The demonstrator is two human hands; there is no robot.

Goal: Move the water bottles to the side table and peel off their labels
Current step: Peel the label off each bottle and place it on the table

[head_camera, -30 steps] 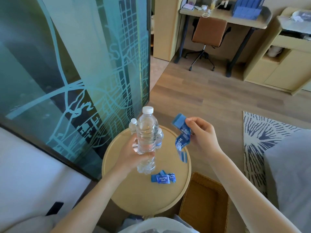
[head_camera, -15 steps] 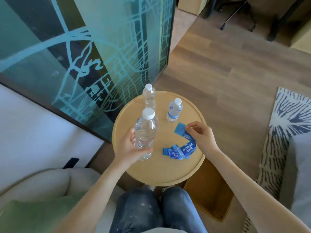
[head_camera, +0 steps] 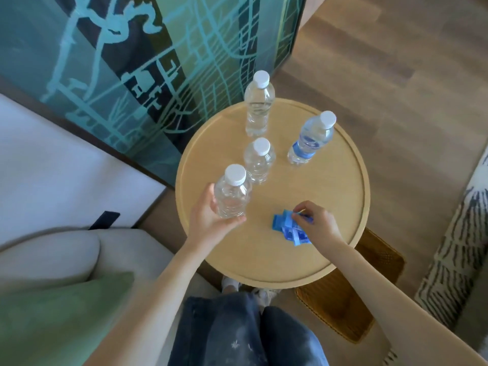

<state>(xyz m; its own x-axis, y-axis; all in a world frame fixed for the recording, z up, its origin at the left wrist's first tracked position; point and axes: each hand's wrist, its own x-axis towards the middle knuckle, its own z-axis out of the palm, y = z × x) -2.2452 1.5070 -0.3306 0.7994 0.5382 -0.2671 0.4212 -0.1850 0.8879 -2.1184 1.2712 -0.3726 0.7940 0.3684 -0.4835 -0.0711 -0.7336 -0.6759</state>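
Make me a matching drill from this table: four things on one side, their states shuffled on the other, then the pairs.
Things
1. nearest bottle
2. rightmost bottle
3. farthest bottle
4. peeled labels

States
a. blue label on it
b. pinched by the right hand
c. gripped by the left hand
d. bare, standing free

Pairs: 1-c, 2-a, 3-d, 4-b

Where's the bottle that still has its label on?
Head view: the labelled bottle stands on the round table's far right side, right of the middle bare bottle.
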